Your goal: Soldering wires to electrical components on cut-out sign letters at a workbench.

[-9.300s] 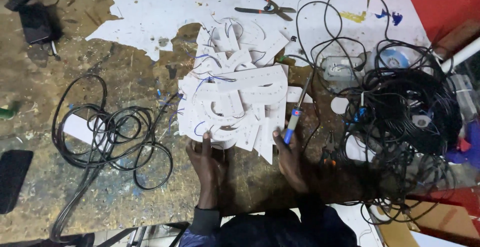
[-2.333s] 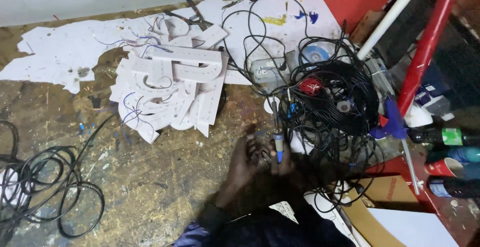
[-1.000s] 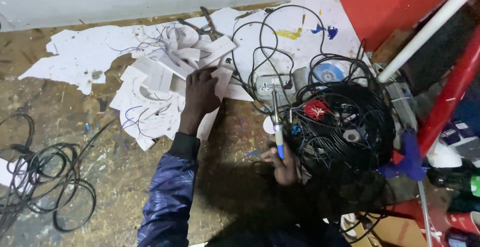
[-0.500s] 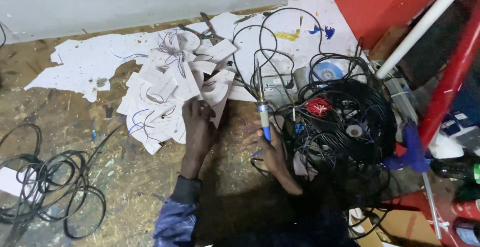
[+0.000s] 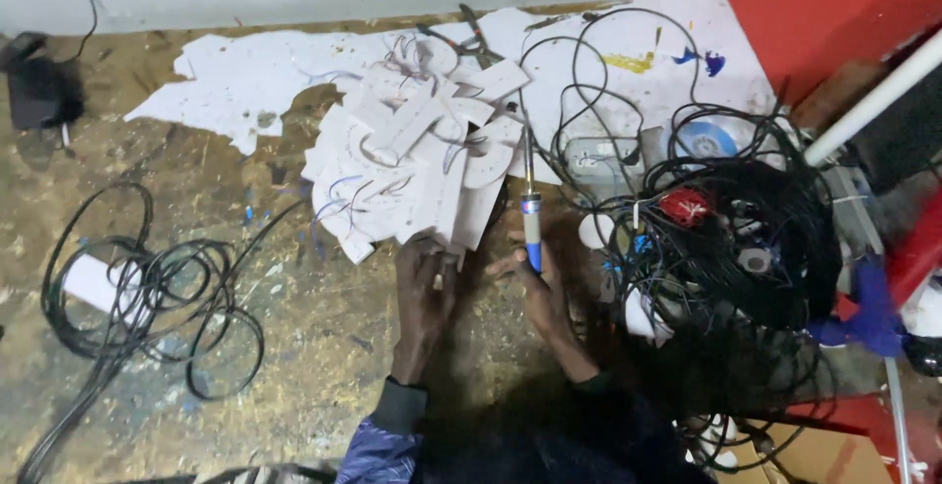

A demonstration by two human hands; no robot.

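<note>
My right hand (image 5: 538,293) grips a blue-handled soldering iron (image 5: 530,211), its metal tip pointing away from me toward the pile of white cut-out letter pieces (image 5: 417,165). Thin wires run across those pieces. My left hand (image 5: 424,283) rests at the near edge of the pile, fingers touching its lowest white piece. Both hands lie on the rough wooden board (image 5: 294,327).
A tangle of black cables (image 5: 746,239) with a red part and a disc lies right of my hands. A coil of black wire (image 5: 147,293) sits at left. Pliers (image 5: 469,40) lie at the far edge on white sheet scraps. A red panel (image 5: 824,13) and white pipe (image 5: 868,101) stand at right.
My left hand came back from on top of the pile to its near edge. My right hand raised the soldering iron so its tip points at the pieces.
</note>
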